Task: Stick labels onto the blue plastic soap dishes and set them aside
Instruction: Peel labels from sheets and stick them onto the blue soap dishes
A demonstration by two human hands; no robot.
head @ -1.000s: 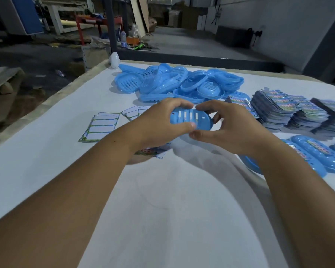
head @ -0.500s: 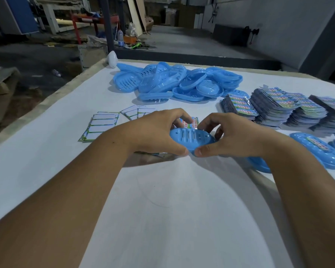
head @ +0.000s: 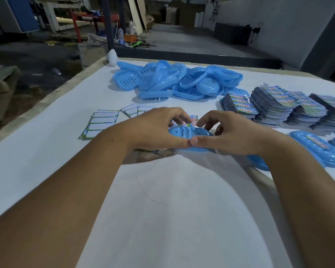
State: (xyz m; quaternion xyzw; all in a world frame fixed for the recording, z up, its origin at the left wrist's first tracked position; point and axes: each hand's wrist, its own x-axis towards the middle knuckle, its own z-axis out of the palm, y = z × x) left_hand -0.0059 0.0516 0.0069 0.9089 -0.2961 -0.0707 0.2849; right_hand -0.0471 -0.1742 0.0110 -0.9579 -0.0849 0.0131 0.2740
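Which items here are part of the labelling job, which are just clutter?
Job: held soap dish, label, both hands, unlabelled dish pile, label stacks, labelled dishes.
Clutter: white backing sheets, white bottle, floor debris.

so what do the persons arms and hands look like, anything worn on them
Both forearms are bare right up to the bottom edge of the picture: no sleeves in view. The left hand and the right hand are bare too, with no gloves. No watch, bracelet or ring shows on either wrist or on the fingers that can be seen. The thumbnails look short and unpainted.
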